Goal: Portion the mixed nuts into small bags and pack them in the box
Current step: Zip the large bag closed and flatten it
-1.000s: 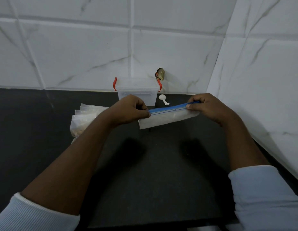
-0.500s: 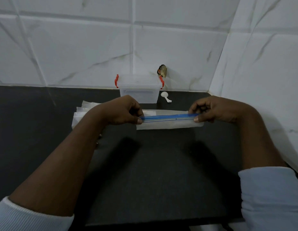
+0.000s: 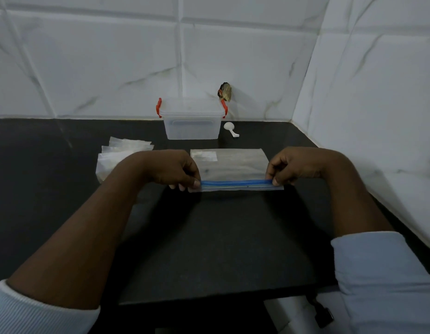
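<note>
You have two hands on one zip bag (image 3: 233, 165), a clear bag with a single blue seal strip (image 3: 235, 183) running along its near edge. Your left hand (image 3: 170, 168) has its grip closed on the left end of that strip, thumb and curled fingers pinching it. Your right hand (image 3: 298, 165) pinches the right end the same way, so the strip is stretched straight between the two. The rest of the bag spreads flat away from you on the black counter (image 3: 209, 237), with one pale label patch (image 3: 204, 155) near its far left corner. What is inside the bag is too blurred to tell. Behind it, against the tiled wall (image 3: 112, 68), stands one clear plastic box (image 3: 192, 124) with its lid on and two red clasps (image 3: 158, 109), one at each end. One small white scoop (image 3: 230, 128) lies just to the right of the box, apart from it. To the left of your left hand sits one loose stack of small clear bags (image 3: 122, 153). At least three edges show, but your wrist covers part of the stack, so the full count cannot be told. One dark brownish object (image 3: 225, 92) sits on the wall above the box's right clasp. Both your forearms are bare, with one pale sleeve (image 3: 377, 273) pushed back on each.
</note>
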A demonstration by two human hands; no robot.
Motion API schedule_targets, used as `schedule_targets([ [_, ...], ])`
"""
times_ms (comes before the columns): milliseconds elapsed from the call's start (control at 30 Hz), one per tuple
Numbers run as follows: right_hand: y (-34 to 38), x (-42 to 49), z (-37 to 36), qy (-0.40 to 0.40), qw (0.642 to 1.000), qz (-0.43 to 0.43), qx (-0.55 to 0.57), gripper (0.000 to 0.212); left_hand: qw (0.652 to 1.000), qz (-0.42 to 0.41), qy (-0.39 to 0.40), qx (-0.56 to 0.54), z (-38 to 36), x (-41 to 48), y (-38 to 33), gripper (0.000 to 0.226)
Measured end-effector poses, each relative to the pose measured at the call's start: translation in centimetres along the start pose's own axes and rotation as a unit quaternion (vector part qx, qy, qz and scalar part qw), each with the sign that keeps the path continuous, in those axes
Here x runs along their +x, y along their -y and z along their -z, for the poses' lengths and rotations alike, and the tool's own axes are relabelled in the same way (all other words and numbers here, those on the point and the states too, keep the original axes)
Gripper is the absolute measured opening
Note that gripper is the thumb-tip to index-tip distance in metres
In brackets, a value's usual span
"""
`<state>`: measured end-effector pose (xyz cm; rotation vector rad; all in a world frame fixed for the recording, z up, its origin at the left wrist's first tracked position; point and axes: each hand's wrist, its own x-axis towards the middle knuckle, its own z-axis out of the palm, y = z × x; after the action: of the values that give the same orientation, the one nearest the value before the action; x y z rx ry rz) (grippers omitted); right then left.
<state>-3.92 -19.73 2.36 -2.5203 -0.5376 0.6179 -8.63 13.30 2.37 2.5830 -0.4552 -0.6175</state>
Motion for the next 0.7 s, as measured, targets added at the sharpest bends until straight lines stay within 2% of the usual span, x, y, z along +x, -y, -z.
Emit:
schedule_targets([
  [167, 0.2, -0.2, -0.1, -0.033, 0.999, -0.023, 0.012, 0.019, 1.000, 0.020, -0.008, -0.007, 0.1, 0.2, 0.0, 0.004],
  [300, 0.3, 0.4, -0.3, -0.044, 0.999, -0.028, -0.002, 0.019, 0.998, 0.037, -0.033, -0.024, 0.1, 0.8, 0.0, 0.026],
  [433, 0.5, 1.0, -0.6, -0.068, 0.996, -0.051, -0.038, 0.022, 0.998, 0.051, -0.031, -0.004, -0.1, 1.1, 0.1, 0.025],
  [567, 1.2, 1.0, -1.1, -0.066, 0.990, -0.002, -0.123, 0.022, 0.997, -0.015, -0.067, 0.019, -0.5, 0.7, -0.1, 0.029],
  [700, 2.1, 0.1, -2.9, -0.090, 0.975, 0.024, -0.199, 0.036, 0.996, -0.082, -0.032, 0.031, -1.0, 0.7, -0.8, 0.041],
])
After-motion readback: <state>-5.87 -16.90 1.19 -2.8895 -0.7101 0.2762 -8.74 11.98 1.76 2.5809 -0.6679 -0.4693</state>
